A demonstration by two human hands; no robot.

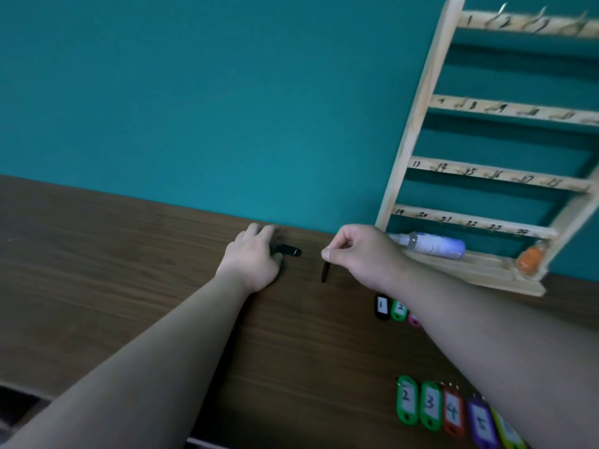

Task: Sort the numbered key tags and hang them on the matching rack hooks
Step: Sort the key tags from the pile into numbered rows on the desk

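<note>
My right hand (359, 254) pinches the metal ring of a black key tag (325, 272), which hangs edge-on just above the table. My left hand (252, 259) rests on the table at the wall with its fingers over one end of another black tag (290, 251) lying flat. The wooden rack (418, 124) with numbered hook rails leans against the wall at the right; no tags hang on the hooks in view. A short row of tags starts with black 1 (382, 306) and green 2 (400, 309). A nearer row shows green 2 (406, 404), green 3 (430, 405), red 4 (452, 413) and purple 5 (482, 424).
A white and blue bottle (431, 244) lies on the rack's base, and a small orange item (530, 259) stands at its right end. The dark wooden table (129, 270) meets a teal wall. My right forearm hides part of both tag rows.
</note>
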